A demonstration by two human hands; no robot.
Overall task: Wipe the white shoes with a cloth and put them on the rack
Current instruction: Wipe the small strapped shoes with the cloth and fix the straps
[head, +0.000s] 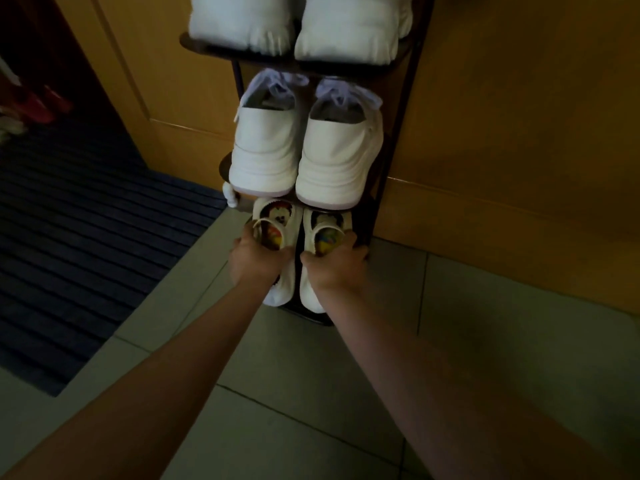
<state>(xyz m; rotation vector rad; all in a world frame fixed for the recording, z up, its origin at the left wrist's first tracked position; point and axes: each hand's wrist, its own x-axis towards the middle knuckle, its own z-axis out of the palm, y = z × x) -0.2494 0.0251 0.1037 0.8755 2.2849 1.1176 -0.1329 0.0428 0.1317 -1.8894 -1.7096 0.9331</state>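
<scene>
Head view: left hand curls round the heel end of the left small white shoe, fingers over the collar. Right hand does the same on the right small white shoe, thumb on the inner edge, fingers wrapped over the outer side. One shoe per hand, gripped at the back, likely so both go in toes first and land level, side by side.

Both shoes sit on the bottom tier of the rack. Toes are beyond the knuckles, tucked under the next shelf; heels are nearest the wrists, poking out over the front rail. Printed cartoon insoles show just past the fingers.

Directly above the hands: middle pair of white sneakers, heels out, side by side and touching. Higher up: top pair of chunky white shoes, cut by the frame edge.

Judgement: placing step, near the end, since every tier holds a pair. No cloth in view, so can't tell if the wiping is done.

Small white object just beyond the left hand at the shelf corner, unclear what. Under the forearms: grey floor tiles. Well off to the left hand's side: dark ribbed mat. To the right hand's side and behind the rack: wooden panel.
</scene>
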